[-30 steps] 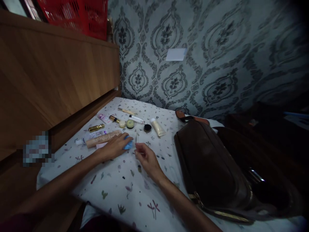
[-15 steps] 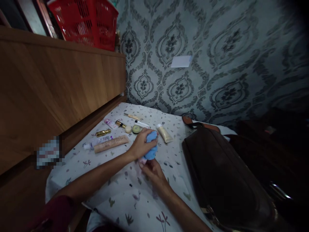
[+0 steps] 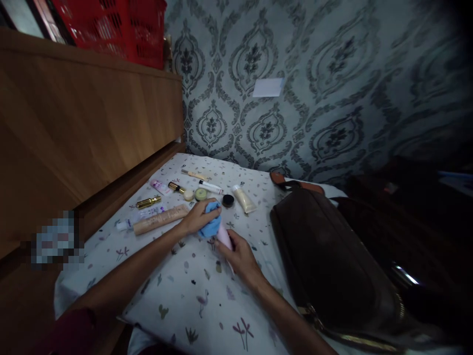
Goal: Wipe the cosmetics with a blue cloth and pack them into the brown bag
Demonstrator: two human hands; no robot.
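Note:
My left hand is closed on a crumpled blue cloth. The cloth touches the upper end of a pale pink tube, whose lower part my right hand grips. Just beyond my hands sit a small black-lidded jar, a green round jar and a cream tube with a white cap. Left of my left hand lie a long beige tube, a clear tube with a white cap and a gold lipstick-like case.
A dark brown bag with a zip takes up the right side. At the left stands a wooden cabinet with a red basket on top. The patterned wall closes off the far side of the printed cloth.
My left hand and the blue cloth have shifted left, off the pink tube's middle, so more of the tube shows. The black-lidded jar has come into sight. The whole view has shifted slightly.

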